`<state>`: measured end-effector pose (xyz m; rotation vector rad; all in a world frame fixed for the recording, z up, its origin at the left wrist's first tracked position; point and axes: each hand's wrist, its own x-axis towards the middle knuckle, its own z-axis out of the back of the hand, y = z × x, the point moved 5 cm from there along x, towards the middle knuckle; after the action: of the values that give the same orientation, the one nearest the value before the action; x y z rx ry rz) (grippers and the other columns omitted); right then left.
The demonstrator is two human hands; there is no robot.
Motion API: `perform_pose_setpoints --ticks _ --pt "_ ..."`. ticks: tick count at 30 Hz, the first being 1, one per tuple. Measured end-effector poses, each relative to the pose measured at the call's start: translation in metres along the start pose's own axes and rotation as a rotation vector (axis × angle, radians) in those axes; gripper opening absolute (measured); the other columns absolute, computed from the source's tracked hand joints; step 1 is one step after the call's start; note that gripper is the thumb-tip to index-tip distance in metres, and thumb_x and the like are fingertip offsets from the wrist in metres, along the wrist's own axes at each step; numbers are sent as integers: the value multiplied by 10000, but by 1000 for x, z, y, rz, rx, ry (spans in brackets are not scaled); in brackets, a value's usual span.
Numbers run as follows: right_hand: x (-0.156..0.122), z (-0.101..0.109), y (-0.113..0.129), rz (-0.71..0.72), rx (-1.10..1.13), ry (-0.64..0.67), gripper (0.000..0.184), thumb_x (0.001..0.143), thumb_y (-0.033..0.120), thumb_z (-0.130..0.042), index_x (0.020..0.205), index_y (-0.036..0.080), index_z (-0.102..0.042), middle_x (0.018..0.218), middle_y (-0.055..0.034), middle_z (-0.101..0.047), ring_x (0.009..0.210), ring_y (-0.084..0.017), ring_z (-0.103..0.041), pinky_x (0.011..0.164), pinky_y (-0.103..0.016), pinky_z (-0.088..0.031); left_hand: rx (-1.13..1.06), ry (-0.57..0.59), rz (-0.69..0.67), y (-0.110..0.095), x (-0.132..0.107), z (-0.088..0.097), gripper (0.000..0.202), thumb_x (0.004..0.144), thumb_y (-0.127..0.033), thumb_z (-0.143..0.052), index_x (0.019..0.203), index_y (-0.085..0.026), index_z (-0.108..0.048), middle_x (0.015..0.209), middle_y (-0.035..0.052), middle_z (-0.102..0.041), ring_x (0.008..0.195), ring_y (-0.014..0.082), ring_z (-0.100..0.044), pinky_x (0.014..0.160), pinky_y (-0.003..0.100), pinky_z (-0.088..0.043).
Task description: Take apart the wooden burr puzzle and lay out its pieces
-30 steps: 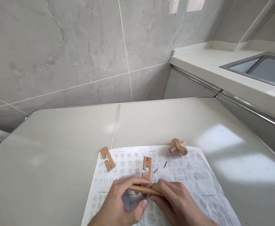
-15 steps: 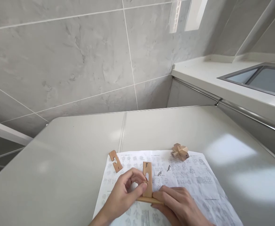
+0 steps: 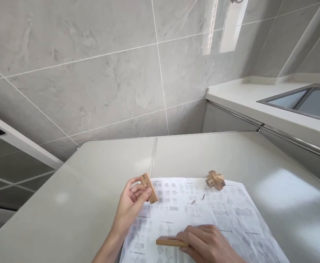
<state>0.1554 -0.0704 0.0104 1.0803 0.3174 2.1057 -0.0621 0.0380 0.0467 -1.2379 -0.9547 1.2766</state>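
At the paper's upper left edge, my left hand (image 3: pixel 135 199) pinches a flat wooden puzzle piece (image 3: pixel 152 190) between thumb and fingers. A dark mark shows near its top end, and my fingers cover its left side. Lower down, my right hand (image 3: pixel 205 241) grips one end of another wooden puzzle bar (image 3: pixel 166 241), whose other end points left just over the printed paper. Apart from both hands, an interlocked wooden burr puzzle (image 3: pixel 215 180) of several pieces rests at the paper's top right edge.
Under the hands lies a creased instruction sheet (image 3: pixel 203 215) with small printed diagrams. It rests on a pale table (image 3: pixel 107 160) with a seam across it. A counter with a sink (image 3: pixel 307 100) stands to the right, and a grey tiled wall (image 3: pixel 94 91) rises behind.
My left hand has moved up and left, away from the bar in my right hand, to where the piece marked 1 lay. That piece no longer shows separately. The view has shifted slightly.
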Motion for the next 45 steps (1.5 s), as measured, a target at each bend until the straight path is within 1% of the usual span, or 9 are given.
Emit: perform_pose_setpoints --ticks 4,8,14,19,24,29,38,42,45 --pt "0 3 -9 -106 72 85 282 1183 256 -398 1114 235 -671 865 -36 -752 629 -164 -700 555 -257 -513 225 -148 4 9 2 41 617 919 -616 -755 1316 -221 -496 907 13 -770 881 239 -786 817 360 -609" --pt "-8 0 -26 -320 111 117 272 1169 311 -434 1091 254 -688 835 -16 -717 606 -163 -657 555 -271 -489 317 -204 25 26 3 62 618 860 -644 -750 1258 -233 -515 907 42 -806 915 290 -810 853 411 -623" --pt "-12 -10 -48 -653 174 140 321 1139 501 -461 1144 288 -701 697 26 -649 583 -202 -619 565 -299 -465 509 -200 42 34 5 65 589 871 -614 -698 1295 -238 -537 945 32 -829 790 261 -768 820 406 -587" --pt "17 -7 -60 -868 247 83 376 1098 586 -459 1094 283 -682 729 13 -734 601 -221 -689 612 -312 -501 665 -176 39 33 10 60 533 927 -580 -625 1325 -238 -528 904 -2 -820 743 250 -747 767 376 -548" --pt "57 -16 -74 -908 125 79 318 1098 516 -435 1059 280 -645 729 18 -775 680 -242 -756 645 -316 -483 826 -145 16 31 15 55 388 993 -527 -540 1267 -259 -600 797 -32 -769 739 255 -746 686 343 -483" --pt "88 -34 -79 -882 0 155 183 1081 348 -489 972 278 -618 610 45 -711 647 -244 -717 628 -309 -399 950 -110 -9 28 24 55 302 1014 -451 -541 1227 -273 -659 751 -40 -752 717 247 -744 649 314 -441" --pt "115 -59 -76 -818 -178 310 218 1132 349 -488 980 257 -615 718 3 -772 681 -238 -725 597 -303 -314 1066 -65 -81 32 37 52 253 1102 -349 -440 1124 -282 -683 619 -49 -677 539 214 -658 554 289 -337" --pt "120 -72 -71 -770 -238 399 253 1156 343 -469 985 241 -626 760 -29 -794 706 -250 -759 593 -312 -293 1047 -98 -145 36 39 54 237 1104 -365 -460 1120 -278 -680 610 -56 -640 539 217 -655 549 296 -393" --pt "123 -78 -67 -726 -269 461 242 1155 328 -483 994 230 -634 824 -54 -819 761 -270 -782 590 -317 -284 1014 -135 -243 37 38 53 253 1091 -429 -516 1193 -259 -672 861 20 -740 838 273 -749 746 375 -562"
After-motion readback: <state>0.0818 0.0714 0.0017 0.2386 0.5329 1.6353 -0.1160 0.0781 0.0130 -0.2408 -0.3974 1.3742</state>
